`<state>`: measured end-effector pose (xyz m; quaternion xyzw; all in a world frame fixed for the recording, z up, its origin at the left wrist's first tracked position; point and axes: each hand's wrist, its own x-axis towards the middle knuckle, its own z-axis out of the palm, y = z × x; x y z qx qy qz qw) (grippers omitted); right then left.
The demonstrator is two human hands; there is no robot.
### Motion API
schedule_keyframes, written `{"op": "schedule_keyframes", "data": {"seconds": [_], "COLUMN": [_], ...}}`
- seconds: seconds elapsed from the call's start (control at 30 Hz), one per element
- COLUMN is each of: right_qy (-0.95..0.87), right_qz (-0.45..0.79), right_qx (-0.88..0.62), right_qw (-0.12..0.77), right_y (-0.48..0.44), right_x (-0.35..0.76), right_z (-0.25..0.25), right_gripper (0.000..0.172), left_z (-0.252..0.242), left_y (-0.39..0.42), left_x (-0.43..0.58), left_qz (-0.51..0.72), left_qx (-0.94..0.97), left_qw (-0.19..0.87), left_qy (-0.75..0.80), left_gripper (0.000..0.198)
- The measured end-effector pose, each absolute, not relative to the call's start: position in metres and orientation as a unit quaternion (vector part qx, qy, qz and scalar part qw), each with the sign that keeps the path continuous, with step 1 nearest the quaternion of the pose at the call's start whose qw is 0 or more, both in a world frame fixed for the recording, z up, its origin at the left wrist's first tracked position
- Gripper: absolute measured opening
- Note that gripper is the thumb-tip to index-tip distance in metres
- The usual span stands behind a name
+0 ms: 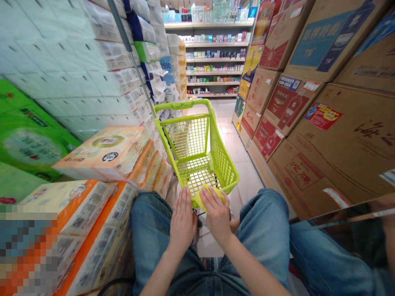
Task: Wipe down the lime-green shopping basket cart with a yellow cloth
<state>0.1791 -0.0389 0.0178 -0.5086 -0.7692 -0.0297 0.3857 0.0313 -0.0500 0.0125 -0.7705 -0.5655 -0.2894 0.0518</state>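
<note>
A lime-green rolling shopping basket (226,164) with lattice walls stands on the floor between my knees, its raised handle frame at the far side. My right hand (217,211) presses a yellow cloth (202,200) against the basket's near rim, fingers bent over the cloth. Beside it, my left hand (182,216) rests at the near rim to the left, its fingers stretched out and holding nothing. The part of the rim beneath both hands is hidden. Through the lattice of the basket's bottom the pale floor shows.
Packs of tissue paper (101,148) are stacked close on my left. Cardboard cartons (308,156) rise on the right. A grey-gripped metal pole (135,65) slants down to the basket's left corner. Stocked shelves (216,57) close off the far end of the tiled aisle (237,144).
</note>
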Motion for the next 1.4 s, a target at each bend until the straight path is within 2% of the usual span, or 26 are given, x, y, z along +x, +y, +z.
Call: {"op": "schedule_keyframes", "data": {"seconds": [0.17,0.3,0.47,0.63,0.83,1.0,1.2,1.4], "right_qy": [-0.796,-0.813,-0.748,-0.729,-0.779,-0.812,-0.754,-0.734], "right_qz": [-0.023,-0.052,-0.078,-0.063,-0.024,-0.047,-0.091,-0.073], "right_qx": [-0.467,-0.460,-0.547,-0.572,-0.485,-0.450,-0.522,-0.544], "right_qw": [0.384,0.355,0.368,0.372,0.397,0.368,0.387,0.400], "right_y": [-0.044,-0.034,-0.012,-0.021,-0.044,-0.040,-0.015,-0.030], "right_x": [0.164,0.221,0.285,0.238,0.154,0.196,0.280,0.220], "right_z": [0.019,0.017,0.017,0.019,0.021,0.017,0.005,0.004], "right_gripper": [0.059,0.065,0.072,0.073,0.058,0.061,0.068,0.072], "left_z": [0.010,0.014,0.015,0.012,0.011,0.015,0.017,0.012], "left_y": [-0.050,-0.050,-0.049,-0.050,-0.052,-0.052,-0.051,-0.051], "left_x": [0.028,0.027,0.030,0.032,0.030,0.029,0.031,0.032], "left_qz": [-0.290,-0.270,-0.266,-0.264,-0.260,-0.239,-0.238,-0.250], "left_qx": [-0.776,-0.781,-0.777,-0.774,-0.778,-0.781,-0.779,-0.776], "left_qw": [0.057,0.053,0.070,0.071,0.095,0.099,0.095,0.083], "left_qy": [-0.557,-0.561,-0.567,-0.571,-0.564,-0.568,-0.572,-0.573], "left_gripper": [0.083,0.086,0.087,0.087,0.081,0.081,0.085,0.085]}}
